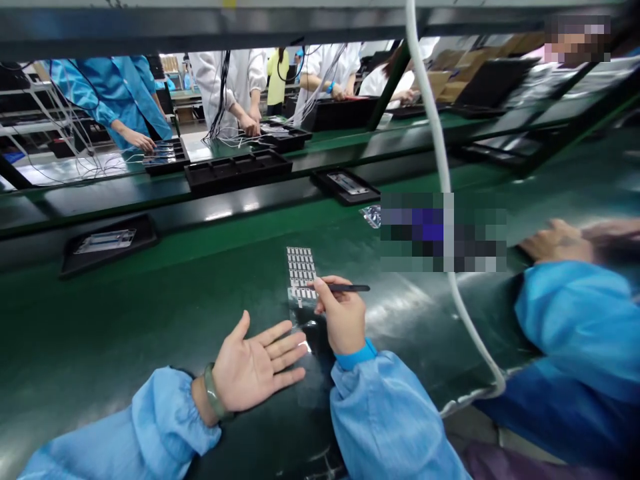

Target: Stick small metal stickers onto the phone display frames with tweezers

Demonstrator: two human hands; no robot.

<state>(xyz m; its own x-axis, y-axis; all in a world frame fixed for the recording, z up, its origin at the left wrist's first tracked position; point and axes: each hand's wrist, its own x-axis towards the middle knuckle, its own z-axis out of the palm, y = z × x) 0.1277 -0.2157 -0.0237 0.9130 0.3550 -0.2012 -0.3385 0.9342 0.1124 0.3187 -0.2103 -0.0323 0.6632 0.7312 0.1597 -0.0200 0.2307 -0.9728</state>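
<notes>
My left hand (257,367) lies palm up over the green bench, fingers spread, holding nothing. Pinched in my right hand (345,317) is a pair of black tweezers (350,288), its tip pointing left. That tip is over the lower part of a sheet of small white labels (301,261), set out in rows on a clear backing. A single label (299,302) shows just below the rows; whether the tweezers grip it I cannot tell. The sheet's lower end runs down between my two hands, partly blurred by glare.
A black tray with a flat part (105,241) stands at the left, another tray (347,185) at the back. A white cable (440,153) hangs down right of my right hand. A co-worker's blue sleeve (575,313) is close on the right. Several people work across the bench.
</notes>
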